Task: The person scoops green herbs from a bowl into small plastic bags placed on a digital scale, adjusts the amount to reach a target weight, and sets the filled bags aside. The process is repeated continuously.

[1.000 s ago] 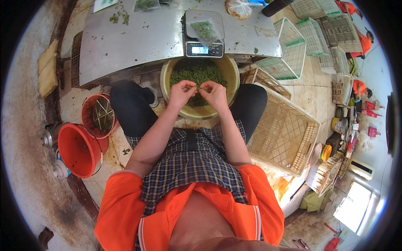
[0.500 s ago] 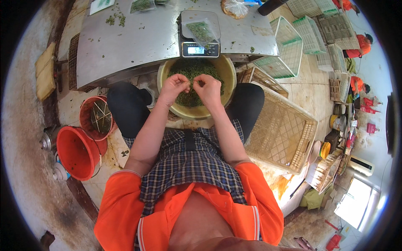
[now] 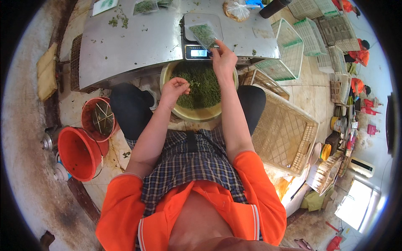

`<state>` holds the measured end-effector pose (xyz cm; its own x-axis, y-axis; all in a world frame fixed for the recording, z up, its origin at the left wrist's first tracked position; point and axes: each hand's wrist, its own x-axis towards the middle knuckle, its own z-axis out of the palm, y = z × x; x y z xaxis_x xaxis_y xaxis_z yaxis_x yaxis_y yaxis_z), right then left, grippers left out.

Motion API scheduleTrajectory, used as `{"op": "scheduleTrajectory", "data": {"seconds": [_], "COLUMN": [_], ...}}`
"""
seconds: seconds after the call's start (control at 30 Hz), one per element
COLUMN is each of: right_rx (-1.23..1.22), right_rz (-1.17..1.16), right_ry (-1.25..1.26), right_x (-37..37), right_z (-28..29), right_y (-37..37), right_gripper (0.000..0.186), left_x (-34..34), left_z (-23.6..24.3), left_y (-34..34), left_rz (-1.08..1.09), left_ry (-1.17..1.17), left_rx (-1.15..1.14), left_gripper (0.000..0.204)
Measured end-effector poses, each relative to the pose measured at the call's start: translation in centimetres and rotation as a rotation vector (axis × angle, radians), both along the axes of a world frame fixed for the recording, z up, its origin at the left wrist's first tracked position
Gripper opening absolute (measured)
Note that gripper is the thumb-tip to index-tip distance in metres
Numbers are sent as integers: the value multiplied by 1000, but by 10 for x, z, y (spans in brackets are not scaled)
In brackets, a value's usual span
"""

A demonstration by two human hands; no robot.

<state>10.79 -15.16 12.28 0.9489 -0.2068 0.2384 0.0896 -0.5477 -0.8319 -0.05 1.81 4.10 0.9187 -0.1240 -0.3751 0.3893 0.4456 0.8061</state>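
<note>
My left hand (image 3: pixel 176 90) pinches a small green sprig above a wide yellowish basin (image 3: pixel 166 75). Tiny green leaves (image 3: pixel 203 85) cover the basin's bottom; the basin sits between my knees. With its thumb and forefinger, my right hand (image 3: pixel 223 58) grips the near right corner of a clear plastic bag (image 3: pixel 203 34) partly filled with green leaves. The bag lies tilted on the pan of a digital scale (image 3: pixel 214 20), whose lit display faces me at the table's near edge.
The metal table (image 3: pixel 138 46) carries leaf scraps, more filled bags (image 3: pixel 145 6), a knotted bag (image 3: pixel 236 10) and a dark cylinder (image 3: pixel 274 7). Red buckets (image 3: pixel 77 152) stand at my left. Plastic crates (image 3: pixel 282 129) are at my right, and people in orange (image 3: pixel 360 53) sit farther off.
My right hand has left my left hand over the basin and reached forward to the bag on the scale, taking its corner. My left hand has stayed over the basin.
</note>
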Motion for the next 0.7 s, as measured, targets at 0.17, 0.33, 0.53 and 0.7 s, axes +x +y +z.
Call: {"op": "scheduleTrajectory", "data": {"seconds": [0.17,0.33,0.53,0.7], "right_rx": [-36,6,-203,-327], "right_rz": [228,328,339,297], "right_ry": [99,465,254,134], "right_x": [-66,-107,-116,-120], "right_z": [-6,-25,-32,-28], "right_y": [-12,-5,-3,-1], "right_gripper": [26,23,16,14], "left_x": [-3,-3,-6,-8], "left_z": [-5,-6,-12,-12], "left_y": [-3,-10,-8,-11], "left_rz": [-13,-15,-96,-142], "left_ry": [9,-16,-38,-81], "left_rx": [-11,-19,140,90], "left_gripper": [14,14,13,14]}}
